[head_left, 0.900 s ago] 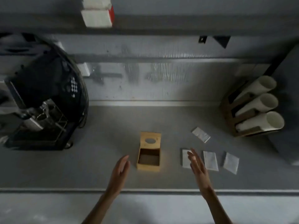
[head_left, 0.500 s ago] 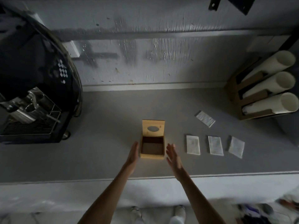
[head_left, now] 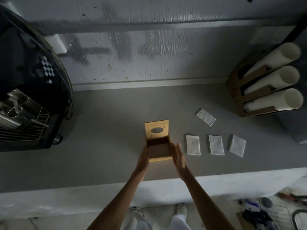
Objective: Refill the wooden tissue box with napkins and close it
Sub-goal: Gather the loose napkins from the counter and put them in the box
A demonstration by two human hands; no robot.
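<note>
Left hand: flat, fingers straight and together, palm pressed to the left wall of the box. Right hand: same pose, mirrored, palm toward the right wall, fingers extended and close together. Neither hand curls around anything; the box sits sandwiched between the two palms. Contact on the right side looks likely, though the dim light leaves the gap hard to read.

Box: light wood, small, standing on the grey counter near its front edge, about centre. Lid open, hinged at the far side and standing up, with an oval slot in it. Interior dark and looks empty.

Napkins: four white folded packets lying flat on the counter to the right of the box. Three in a row: near napkin just beside the right hand, middle napkin, far napkin turned slightly. Fourth napkin lies farther back, angled.

Coffee machine at left. Cup rack at right, three white stacks lying on their sides.
</note>
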